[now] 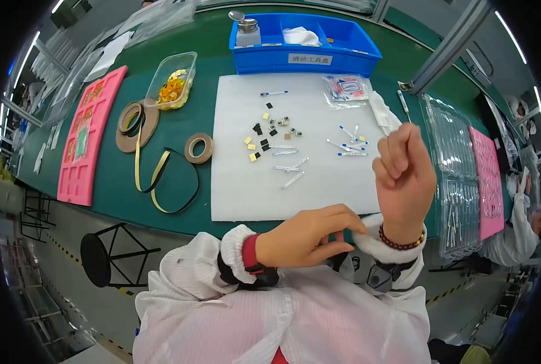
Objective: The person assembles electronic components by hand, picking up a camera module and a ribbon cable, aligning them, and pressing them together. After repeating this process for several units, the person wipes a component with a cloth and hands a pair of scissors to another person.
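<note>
My left hand [307, 236] reaches across my body at the table's front edge, its bent fingers at the white cuff [372, 242] of my right sleeve. Fingertips and thumb seem to pinch the cloth there. Raised over the right edge of the white foam mat [337, 194], my right hand [407, 176] is curled into a loose fist, and nothing shows in it. A beaded bracelet [404, 245] circles that wrist. On the mat lie small black and pale yellow squares [265, 145], small metal parts [284, 121], clear strips [293, 180] and several blue-tipped strips [347, 145].
A blue divided bin [307, 60] with a pump bottle [248, 33] stands behind the mat. Leftward are tape rolls [199, 148], a clear tub [172, 79] of orange pieces and a pink tray [93, 136]. Clear plastic trays [458, 200] and another pink tray [487, 182] lie right.
</note>
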The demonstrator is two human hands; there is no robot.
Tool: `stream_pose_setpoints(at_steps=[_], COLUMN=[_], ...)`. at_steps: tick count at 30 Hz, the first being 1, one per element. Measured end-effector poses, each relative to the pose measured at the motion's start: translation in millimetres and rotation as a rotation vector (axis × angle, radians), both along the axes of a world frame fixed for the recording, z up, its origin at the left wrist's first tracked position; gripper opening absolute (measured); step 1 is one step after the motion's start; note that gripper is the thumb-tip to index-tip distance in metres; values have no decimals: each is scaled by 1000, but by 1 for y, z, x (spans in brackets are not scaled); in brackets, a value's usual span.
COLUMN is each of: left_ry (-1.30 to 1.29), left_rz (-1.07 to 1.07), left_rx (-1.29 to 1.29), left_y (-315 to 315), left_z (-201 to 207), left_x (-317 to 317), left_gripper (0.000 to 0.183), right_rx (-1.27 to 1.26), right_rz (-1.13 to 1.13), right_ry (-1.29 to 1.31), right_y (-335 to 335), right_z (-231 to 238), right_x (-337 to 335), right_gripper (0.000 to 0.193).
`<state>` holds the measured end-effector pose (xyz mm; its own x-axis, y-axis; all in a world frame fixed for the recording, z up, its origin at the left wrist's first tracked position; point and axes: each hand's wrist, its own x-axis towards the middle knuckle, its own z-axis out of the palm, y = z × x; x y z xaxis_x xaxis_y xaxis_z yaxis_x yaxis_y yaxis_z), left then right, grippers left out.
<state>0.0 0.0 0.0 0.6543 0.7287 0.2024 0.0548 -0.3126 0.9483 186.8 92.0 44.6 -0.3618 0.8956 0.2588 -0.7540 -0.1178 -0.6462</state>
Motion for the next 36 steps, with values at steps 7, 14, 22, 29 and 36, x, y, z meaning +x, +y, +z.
stream_pose_setpoints(at_steps=[7, 14, 22, 29, 36], left_ry=[216, 241, 260, 251, 187], left_rz=[623, 900, 949, 973, 1009], left_rx=[25, 85, 130, 130, -2], left_y=[-24, -2, 46, 72, 76], left_z=[-12, -16, -9, -11, -23], left_x=[-104, -120, -108, -109, -111], left_gripper=[18, 8, 9, 12, 13], right_rx=[191, 472, 691, 689, 751], right_rz=[-99, 19, 42, -7, -13], right_ry=[-1198, -1342, -1536, -1476, -1428], right_y=[-37, 2, 22, 57, 62], right_z=[-44, -36, -46, -33, -68], right_x=[24, -41, -73, -66, -89], right_gripper=[7, 11, 10, 8, 7])
